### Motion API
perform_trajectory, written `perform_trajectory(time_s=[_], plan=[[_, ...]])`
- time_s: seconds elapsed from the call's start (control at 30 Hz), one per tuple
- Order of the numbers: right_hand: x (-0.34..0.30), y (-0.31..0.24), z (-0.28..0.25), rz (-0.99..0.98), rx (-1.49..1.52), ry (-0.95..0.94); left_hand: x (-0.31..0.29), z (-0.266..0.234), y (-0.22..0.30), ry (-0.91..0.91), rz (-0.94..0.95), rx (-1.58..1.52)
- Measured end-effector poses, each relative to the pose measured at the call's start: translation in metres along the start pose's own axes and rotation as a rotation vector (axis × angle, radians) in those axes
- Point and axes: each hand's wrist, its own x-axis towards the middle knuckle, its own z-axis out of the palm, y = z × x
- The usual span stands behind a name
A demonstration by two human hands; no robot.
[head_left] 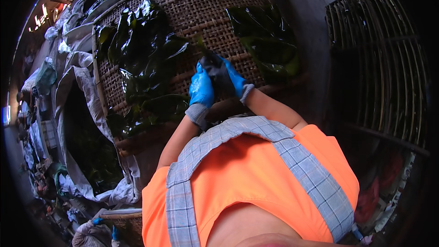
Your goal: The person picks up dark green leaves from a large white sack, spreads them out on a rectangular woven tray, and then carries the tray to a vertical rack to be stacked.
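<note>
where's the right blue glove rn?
Near the middle of the head view, the right blue glove is over the near part of the woven tray, between the left blue glove and the right-hand leaf pile.

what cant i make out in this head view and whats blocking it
- Head view: full outline of the dark piece, covered partly by the left hand and right hand; their finger closure is unclear too.
- Head view: depth of the dark green contents in the pale sack, lost in shadow.
- Head view: the other person, cut off by the lower edge.
</note>
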Motion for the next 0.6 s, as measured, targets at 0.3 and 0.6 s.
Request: perform_trajectory(time_s=[0.3, 0.6], plan=[[-0.010, -0.055, -0.083, 0.024, -0.264, -0.148, -0.005, -0.013, -0.014, -0.081, 0.022, -0.861], [0.016, -0.079, -0.143, 0.199, -0.824, 0.031, 0.015, 0.048, -0.027, -0.661, -0.086, -1.082]])
